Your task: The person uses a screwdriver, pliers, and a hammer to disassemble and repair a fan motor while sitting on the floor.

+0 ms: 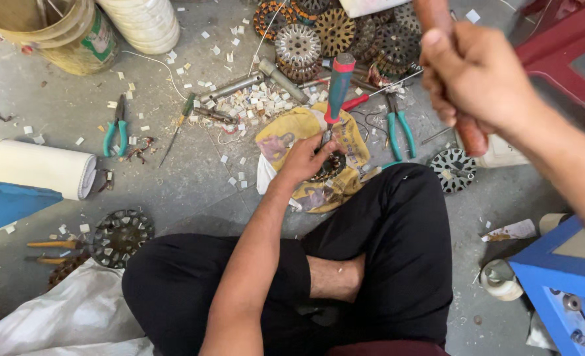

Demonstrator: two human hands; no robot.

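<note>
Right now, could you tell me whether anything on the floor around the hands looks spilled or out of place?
Yes. Small white scraps lie scattered over the concrete floor, thickest just above the yellow cloth. Green-handled pliers and a thin screwdriver lie loose among them, well apart from the left hand.

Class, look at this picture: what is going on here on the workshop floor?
A person sits cross-legged on the floor. The left hand steadies a screwdriver with a teal and red handle, standing upright on a round metal stator that lies on a yellow cloth. The right hand is raised, gripping a wooden handle, its head out of view. More stators, pliers and paper scraps lie around.
</note>
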